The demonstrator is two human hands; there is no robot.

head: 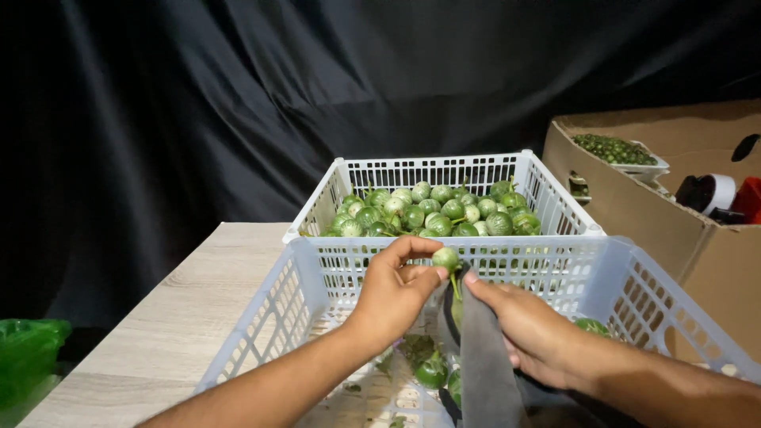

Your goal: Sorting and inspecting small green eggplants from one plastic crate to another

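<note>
My left hand (396, 289) grips a small round green eggplant (445, 257) between thumb and fingers, over the near basket (269, 305). My right hand (531, 329) is closed on the edge of a grey bag (483, 364), just beside the eggplant, with its stem touching the bag's rim. A few eggplants lie in the near basket below. The far basket (547, 194) behind is full of the same fruit. Both stand on the wooden bench (182, 317). A cardboard box (634, 214) is at the right.

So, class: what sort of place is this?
Probably a small produce sorting station: white baskets of small green eggplants on a wooden table, a cardboard box beside, black cloth backdrop.
</note>
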